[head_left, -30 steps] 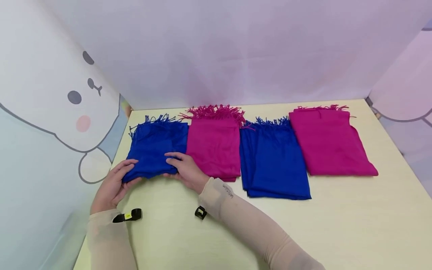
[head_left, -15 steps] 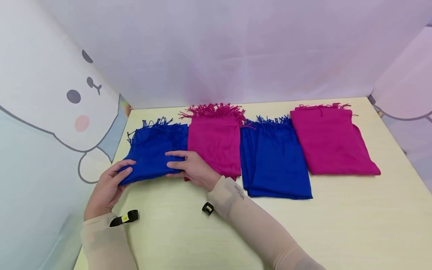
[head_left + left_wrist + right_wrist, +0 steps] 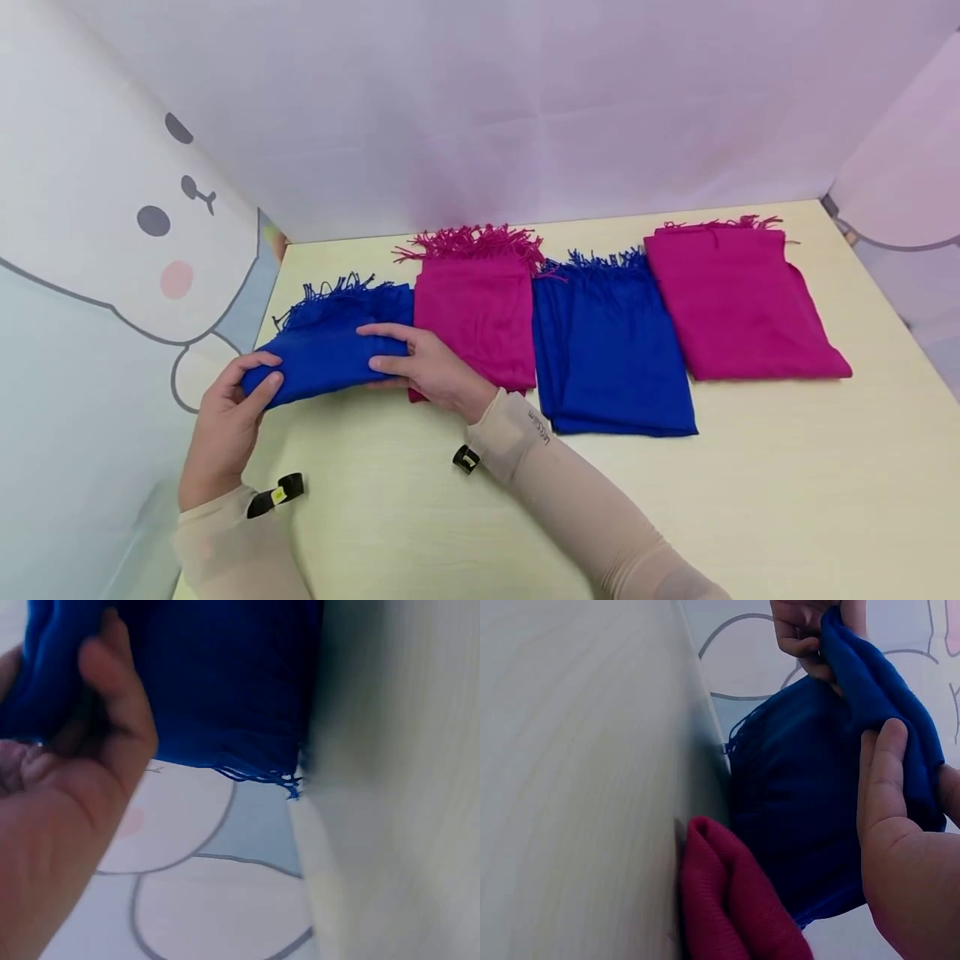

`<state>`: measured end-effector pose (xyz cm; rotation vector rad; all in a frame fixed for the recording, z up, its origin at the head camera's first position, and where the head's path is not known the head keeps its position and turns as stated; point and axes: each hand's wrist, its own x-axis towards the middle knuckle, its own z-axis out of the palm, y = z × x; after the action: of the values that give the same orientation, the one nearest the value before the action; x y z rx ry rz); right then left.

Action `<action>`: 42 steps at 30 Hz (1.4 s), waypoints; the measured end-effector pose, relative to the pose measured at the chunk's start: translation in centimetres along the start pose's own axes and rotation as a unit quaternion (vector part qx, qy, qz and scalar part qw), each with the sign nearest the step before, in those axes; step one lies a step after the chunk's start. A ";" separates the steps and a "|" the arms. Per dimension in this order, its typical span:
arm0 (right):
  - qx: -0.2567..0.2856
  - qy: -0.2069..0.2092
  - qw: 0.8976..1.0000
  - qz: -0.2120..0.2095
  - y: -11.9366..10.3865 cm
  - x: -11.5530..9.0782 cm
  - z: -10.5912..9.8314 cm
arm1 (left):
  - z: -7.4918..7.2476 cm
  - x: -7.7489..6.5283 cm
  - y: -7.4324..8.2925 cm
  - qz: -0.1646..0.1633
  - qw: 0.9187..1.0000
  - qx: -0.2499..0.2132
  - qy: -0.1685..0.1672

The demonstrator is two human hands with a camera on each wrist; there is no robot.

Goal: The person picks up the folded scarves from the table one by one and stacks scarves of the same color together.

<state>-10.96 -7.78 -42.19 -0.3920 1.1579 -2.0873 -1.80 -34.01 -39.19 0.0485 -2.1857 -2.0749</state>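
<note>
A folded blue scarf [image 3: 322, 354] with a fringed far end lies at the left of the table, its near edge raised off the surface. My left hand [image 3: 228, 417] grips the near left corner, thumb on top and fingers curled round the cloth. At the near right corner, my right hand [image 3: 427, 367] pinches the same edge, with fingers above and below it. The right wrist view shows the blue scarf [image 3: 802, 780] hanging from both hands down to its fringe, beside the folded edge of a magenta scarf [image 3: 731, 892].
Right of the held scarf lie a folded magenta scarf [image 3: 476, 317], a second folded blue scarf [image 3: 618, 350] and a wider magenta one [image 3: 742, 308], side by side along the pale table [image 3: 420, 508]. Printed cloth walls [image 3: 480, 108] enclose the back and sides.
Both hands have lifted the near edge of the left blue scarf higher. My left hand has shifted left, and the fringe has drawn slightly nearer.
</note>
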 end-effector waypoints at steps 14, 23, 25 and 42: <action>-0.235 0.036 0.967 -0.086 -1.8 -0.6 0.4 | 1.9 0.1 1.6 0.040 0.993 0.081 0.076; -0.278 0.057 0.948 -0.143 -2.8 -1.3 1.0 | 2.5 0.1 2.9 0.096 0.989 0.072 0.084; -0.278 0.059 0.946 -0.154 -3.0 -1.5 1.0 | 2.6 0.1 3.1 0.111 0.989 0.059 0.078; -0.301 0.076 0.920 -0.239 -7.0 -4.4 0.9 | 6.7 0.3 7.3 0.195 0.979 0.037 0.052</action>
<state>-10.41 -2.77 -35.57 -0.8871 1.9621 -2.1393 -2.43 -26.97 -32.18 -0.2399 -2.0144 -1.7369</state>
